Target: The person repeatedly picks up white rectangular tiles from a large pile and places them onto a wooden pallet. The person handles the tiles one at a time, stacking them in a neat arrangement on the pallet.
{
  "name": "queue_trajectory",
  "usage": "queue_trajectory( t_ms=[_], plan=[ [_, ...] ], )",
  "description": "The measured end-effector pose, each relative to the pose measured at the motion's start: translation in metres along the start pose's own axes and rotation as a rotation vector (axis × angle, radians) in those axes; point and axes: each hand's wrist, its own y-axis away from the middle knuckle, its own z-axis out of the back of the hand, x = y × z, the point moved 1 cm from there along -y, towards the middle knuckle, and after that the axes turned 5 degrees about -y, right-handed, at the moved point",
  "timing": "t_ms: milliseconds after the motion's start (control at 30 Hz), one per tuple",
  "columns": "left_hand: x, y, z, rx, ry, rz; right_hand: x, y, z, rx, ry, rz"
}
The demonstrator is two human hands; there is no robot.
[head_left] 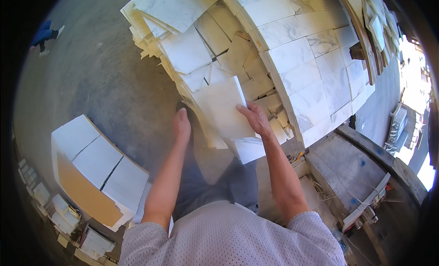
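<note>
A pale marble tile [222,106] is tilted above a stack of broken and loose tiles. My right hand [256,118] grips its right edge, thumb on the face and fingers around the edge. Off the tile's left side is my left hand [182,125], apart from it, holding nothing; its thumb points up and its other fingers show only in part. Below the held tile, another white slab [249,149] juts out at the near end of the pile. Loose marble pieces [187,51] lie unevenly across the pile beyond my hands.
To the right, grey-veined tiles [297,78] lie in rows beside the pile. A block of white tiles [98,158] with a tan side stands at lower left. A grey worktable [347,170] with cables is at right. Far left, a person's legs [45,35] show.
</note>
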Motion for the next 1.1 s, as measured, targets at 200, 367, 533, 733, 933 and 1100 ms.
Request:
queue_trajectory(
  t_ms=[200, 367, 533, 733, 933, 1100],
  plan=[
    [-0.015, -0.022, -0.036, -0.083, 0.391, -0.033, 0.013, -0.070, -0.030, -0.210, 0.423, 0.271],
    [-0.033, -0.035, -0.057, -0.056, 0.298, -0.168, -0.021, -0.058, -0.033, -0.569, 0.647, 0.430],
    [-0.069, -0.017, -0.082, -0.224, 0.234, -0.094, -0.061, -0.041, -0.048, -0.516, 0.717, 0.297],
    [-0.078, -0.015, -0.079, -0.170, 0.195, -0.066, -0.070, -0.056, -0.032, -0.441, 0.609, 0.288],
    [-0.028, 0.018, -0.059, -0.179, 0.168, -0.031, -0.060, -0.062, -0.030, -0.489, 0.550, 0.285],
    [0.011, 0.064, -0.095, 0.201, -0.202, -0.060, -0.054, -0.058, -0.024, -0.427, 0.695, 0.243]
  ],
)
